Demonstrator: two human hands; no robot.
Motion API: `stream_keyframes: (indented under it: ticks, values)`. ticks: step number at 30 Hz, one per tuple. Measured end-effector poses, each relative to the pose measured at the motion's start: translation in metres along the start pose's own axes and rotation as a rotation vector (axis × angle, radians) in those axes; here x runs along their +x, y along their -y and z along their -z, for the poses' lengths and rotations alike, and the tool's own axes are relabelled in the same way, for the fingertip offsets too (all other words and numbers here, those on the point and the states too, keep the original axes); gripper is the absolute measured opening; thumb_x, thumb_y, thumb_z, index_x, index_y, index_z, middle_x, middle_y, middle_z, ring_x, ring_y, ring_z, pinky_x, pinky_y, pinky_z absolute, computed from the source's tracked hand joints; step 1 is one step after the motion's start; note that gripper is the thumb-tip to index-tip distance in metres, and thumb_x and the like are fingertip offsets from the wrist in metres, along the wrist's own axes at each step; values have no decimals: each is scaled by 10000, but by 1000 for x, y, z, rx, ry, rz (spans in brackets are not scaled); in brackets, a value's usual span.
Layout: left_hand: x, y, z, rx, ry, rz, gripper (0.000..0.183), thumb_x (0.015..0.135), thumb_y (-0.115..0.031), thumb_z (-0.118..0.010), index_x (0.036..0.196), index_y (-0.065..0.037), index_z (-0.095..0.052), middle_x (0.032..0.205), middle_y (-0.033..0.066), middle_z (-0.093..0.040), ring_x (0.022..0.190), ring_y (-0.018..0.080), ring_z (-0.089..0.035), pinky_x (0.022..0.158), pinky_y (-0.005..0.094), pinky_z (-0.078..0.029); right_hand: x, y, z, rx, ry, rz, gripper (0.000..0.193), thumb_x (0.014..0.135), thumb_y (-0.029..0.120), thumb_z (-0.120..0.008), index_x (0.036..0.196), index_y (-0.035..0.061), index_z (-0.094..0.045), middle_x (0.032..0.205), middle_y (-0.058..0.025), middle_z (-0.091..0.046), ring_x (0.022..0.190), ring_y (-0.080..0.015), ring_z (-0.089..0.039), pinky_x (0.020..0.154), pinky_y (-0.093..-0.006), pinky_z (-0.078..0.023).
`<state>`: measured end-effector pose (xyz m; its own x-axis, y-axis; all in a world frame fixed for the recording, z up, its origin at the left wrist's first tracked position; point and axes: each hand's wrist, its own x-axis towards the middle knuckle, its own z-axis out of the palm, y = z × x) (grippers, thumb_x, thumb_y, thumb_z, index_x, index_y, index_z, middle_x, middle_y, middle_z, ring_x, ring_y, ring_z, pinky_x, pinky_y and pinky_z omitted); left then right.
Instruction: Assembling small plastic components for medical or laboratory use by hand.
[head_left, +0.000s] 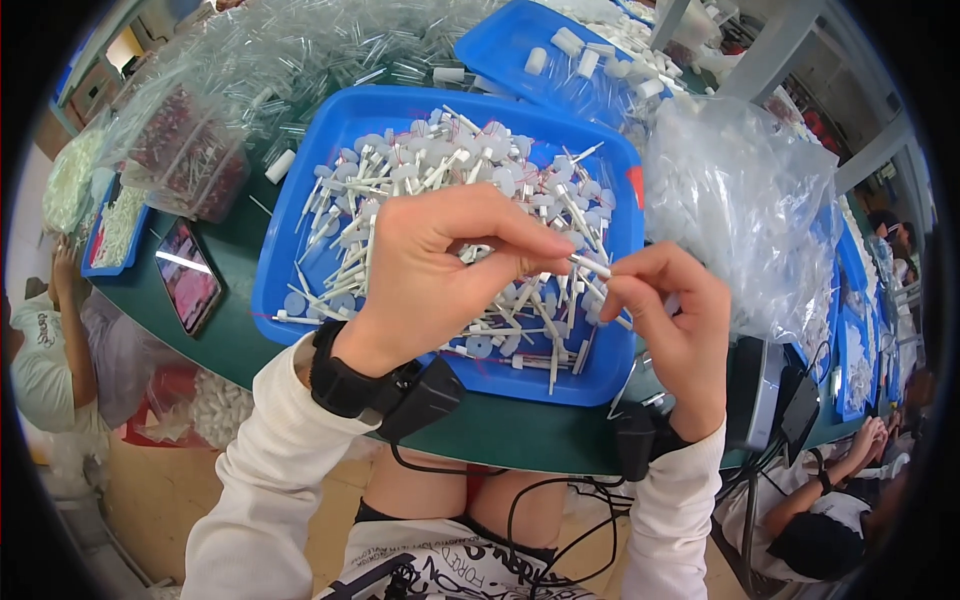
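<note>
Partly hiding, in the head view, the left end of a short white tube [592,266], pinched by left hand [440,255] above the blue tray [277,262]. Cannot tell whether also pinched by right hand [690,310], curled at the other end. Sloping lengthwise, gently down toward the right.

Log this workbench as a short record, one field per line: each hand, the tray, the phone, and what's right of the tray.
Left hand: pinching one end of a slim white piece
Right hand: pinching its other end
Blue tray: under the hands, holding a pile of white sticks and translucent discs
Phone: left of tray, screen lit
Right of tray: clear plastic bag, crumpled
</note>
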<state>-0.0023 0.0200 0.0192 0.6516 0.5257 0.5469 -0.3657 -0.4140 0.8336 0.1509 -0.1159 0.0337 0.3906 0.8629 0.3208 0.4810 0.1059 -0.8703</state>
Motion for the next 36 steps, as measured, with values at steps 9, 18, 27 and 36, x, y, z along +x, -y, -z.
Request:
stream_keyframes:
  ticks: [9,18,27,36]
  values:
    - [1,2,-4,-163,-103,107,133,740,125,-639,846,51,-670,750,124,-646,687,173,-645,614,248,-522,1,3,-7,87,-31,4,104,881,49,-551,979,21,-573,749,-34,-679,557,-17,-486,500,-161,-350]
    - [-1,3,-1,-100,-52,-3,163,747,157,-592,848,54,-669,782,133,-643,715,190,-658,644,250,-536,2,5,6,246,147,-166,33,896,38,-524,913,11,-533,737,-46,-676,589,-20,-501,525,-165,-366]
    - [1,3,-5,-68,-78,80,137,751,142,-608,844,60,-667,766,126,-645,698,185,-656,638,251,-534,1,-8,-8,-116,-26,151,65,847,-21,-569,904,10,-576,726,-45,-636,587,-72,-564,523,-197,-409]
    - [3,4,-2,-196,-126,186,110,773,81,-623,863,48,-678,778,112,-680,696,126,-644,643,227,-523,4,-10,-16,-266,-152,250,84,832,-10,-608,904,28,-628,742,-58,-619,586,-123,-554,523,-219,-414]
